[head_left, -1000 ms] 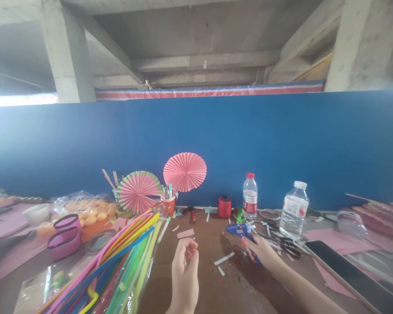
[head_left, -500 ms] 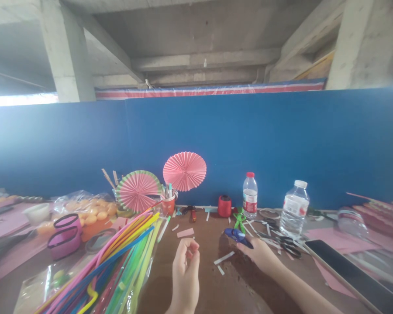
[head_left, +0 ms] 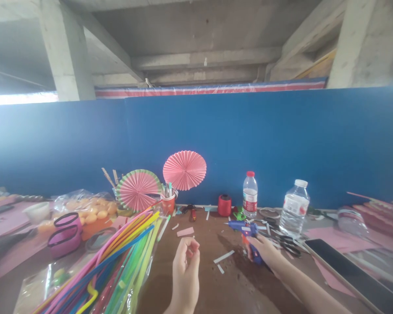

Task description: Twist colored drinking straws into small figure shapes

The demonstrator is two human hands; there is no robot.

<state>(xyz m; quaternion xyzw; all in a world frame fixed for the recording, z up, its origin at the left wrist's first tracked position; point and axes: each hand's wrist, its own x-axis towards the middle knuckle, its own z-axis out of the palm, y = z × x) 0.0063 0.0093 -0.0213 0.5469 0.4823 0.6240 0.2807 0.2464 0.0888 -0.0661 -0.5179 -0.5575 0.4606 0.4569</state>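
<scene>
My right hand [head_left: 260, 247] is wrapped round a blue glue gun [head_left: 240, 226] with an orange trigger, its nozzle pointing left above the brown table [head_left: 212, 288]. Left of it, my left hand [head_left: 186, 266] is raised with its fingers curled in toward the thumb; what they hold, if anything, is too small to make out. White paper strips [head_left: 224, 257] and a pink paper scrap [head_left: 185, 232] lie near the hands. Behind the glue gun is a green object [head_left: 239, 213], partly hidden, beside a red spool [head_left: 224, 205].
Colourful pipe cleaners [head_left: 118, 261] in plastic lie at the left. Pink paper fans [head_left: 184, 170] stand at the back by a pen cup [head_left: 168, 204]. To the right are two bottles [head_left: 250, 196], scissors [head_left: 290, 245] and a phone [head_left: 350, 274].
My right hand has turned the glue gun from nearly flat to upright, showing its orange trigger and body. The green object is now more hidden. My left hand has barely moved.
</scene>
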